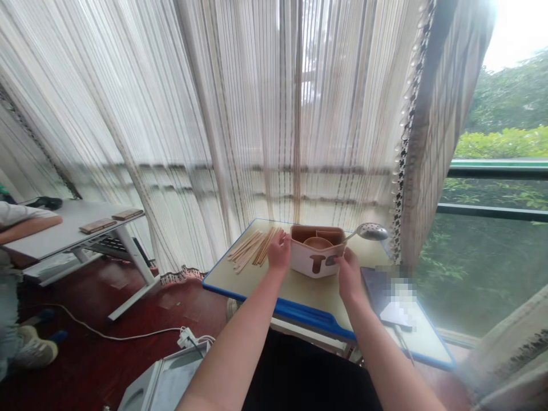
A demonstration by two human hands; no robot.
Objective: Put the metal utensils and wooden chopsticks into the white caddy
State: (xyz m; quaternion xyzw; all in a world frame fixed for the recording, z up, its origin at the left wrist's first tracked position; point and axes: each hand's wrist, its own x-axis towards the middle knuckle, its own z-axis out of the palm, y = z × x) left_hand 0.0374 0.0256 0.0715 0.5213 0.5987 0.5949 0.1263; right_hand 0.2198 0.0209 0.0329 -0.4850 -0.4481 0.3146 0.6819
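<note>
A white utensil holder (306, 261) with a brown compartmented inside stands on the small table (295, 294). My left hand (279, 252) is closed at its left side, fingers at the upper edge. My right hand (349, 275) grips the opposite side, near a dark oval patch on the front whose nature I cannot make out. A metal slotted skimmer (372, 231) leans out over the right rim, its handle running down to the holder. Several wooden chopsticks (248, 248) lie in a loose pile just left of my left hand.
A dark flat object (371, 285) and a blurred white item (396, 311) with a cable lie on the right of the table. Left, a person's arm (29, 228) rests on a white desk (77, 240). A power strip (187, 338) sits by a grey box (149, 377).
</note>
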